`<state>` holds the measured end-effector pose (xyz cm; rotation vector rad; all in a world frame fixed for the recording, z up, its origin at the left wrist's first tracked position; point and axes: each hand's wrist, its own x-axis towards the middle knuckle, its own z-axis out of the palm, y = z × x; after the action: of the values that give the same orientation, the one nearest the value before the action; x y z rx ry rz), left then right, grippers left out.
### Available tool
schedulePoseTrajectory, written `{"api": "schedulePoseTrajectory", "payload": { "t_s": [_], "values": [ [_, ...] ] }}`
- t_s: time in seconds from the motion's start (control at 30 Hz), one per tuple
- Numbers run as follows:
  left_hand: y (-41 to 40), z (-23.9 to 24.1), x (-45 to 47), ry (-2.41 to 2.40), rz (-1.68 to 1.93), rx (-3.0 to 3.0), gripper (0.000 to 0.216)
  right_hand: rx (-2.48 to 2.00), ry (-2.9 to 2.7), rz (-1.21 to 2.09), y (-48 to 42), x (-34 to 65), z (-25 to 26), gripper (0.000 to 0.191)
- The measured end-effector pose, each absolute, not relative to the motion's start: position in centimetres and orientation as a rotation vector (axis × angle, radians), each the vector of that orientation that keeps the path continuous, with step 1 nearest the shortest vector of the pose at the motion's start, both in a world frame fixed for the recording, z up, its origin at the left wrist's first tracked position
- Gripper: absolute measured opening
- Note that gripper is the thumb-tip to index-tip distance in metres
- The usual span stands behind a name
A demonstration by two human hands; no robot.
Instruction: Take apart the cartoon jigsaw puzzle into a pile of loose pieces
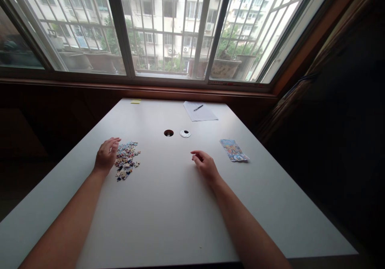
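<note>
A loose pile of small jigsaw puzzle pieces (128,158) lies on the white table (162,212), left of the middle. Along the pile's left edge rests my left hand (106,154), fingers stretched out and holding nothing that I can see. My right hand (205,165) is over the table right of the middle, its fingers loosely bent and apart, with nothing visible in them. To the right of that hand lies a colourful printed picture sheet (234,150), apart from the fingers.
Beyond my hands are a round cable hole (169,133) and its white cover (185,133). A pen (198,108) lies on white paper (200,114) near the far edge. Yellow sticky notes (136,101) are at the far left. A barred window (162,28) stands behind the table.
</note>
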<state>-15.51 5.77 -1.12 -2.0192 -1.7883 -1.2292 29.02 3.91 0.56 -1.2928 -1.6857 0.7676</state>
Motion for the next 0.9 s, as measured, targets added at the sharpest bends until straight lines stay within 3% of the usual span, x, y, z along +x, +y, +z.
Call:
{"api": "schedulePoseTrajectory", "payload": {
  "t_s": [0.23,0.4,0.9],
  "values": [
    [3.0,0.9,-10.2,-1.555,-0.866,-2.402,0.040,-1.292,-1.698,0.746,3.8,28.9,0.4,0.029],
    [-0.9,0.3,-4.9,-1.399,-0.545,-2.725,0.049,-1.289,-1.720,0.731,3.6,28.7,0.5,0.028],
    [0.3,-3.1,-6.3,-1.825,-0.482,-2.382,0.060,-1.285,-1.760,0.685,3.8,28.7,0.3,0.028]
  ]
}}
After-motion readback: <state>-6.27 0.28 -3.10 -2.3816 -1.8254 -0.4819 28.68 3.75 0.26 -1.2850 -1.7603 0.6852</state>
